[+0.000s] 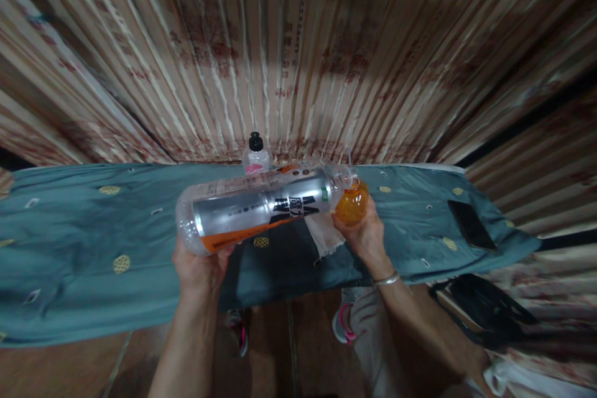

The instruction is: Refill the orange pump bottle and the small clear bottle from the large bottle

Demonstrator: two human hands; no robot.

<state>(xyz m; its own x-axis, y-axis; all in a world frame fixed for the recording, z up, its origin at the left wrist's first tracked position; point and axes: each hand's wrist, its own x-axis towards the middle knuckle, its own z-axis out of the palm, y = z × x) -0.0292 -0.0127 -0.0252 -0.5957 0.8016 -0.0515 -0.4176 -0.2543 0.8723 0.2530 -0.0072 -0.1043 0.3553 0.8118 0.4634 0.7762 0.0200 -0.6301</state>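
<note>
My left hand [200,267] is closed around the base end of a large clear plastic bottle [261,202] with a silver and orange label. The bottle lies nearly level in the air, its neck pointing right. In my right hand [368,236], fingers wrapped round it, is a small rounded orange container [353,204], see-through. The big bottle's neck overlaps the top of this container; whether they touch is unclear. Beneath the bottle, a pale cloth [324,237] rests on the table. Behind it stands a small clear bottle with a black cap [256,152], partly hidden.
A patterned teal cloth [84,242] covers the long narrow table. On its right end lies a black phone [472,225]. Pleated curtains [289,62] hang right behind the table. A dark bag [485,308] sits below at the right.
</note>
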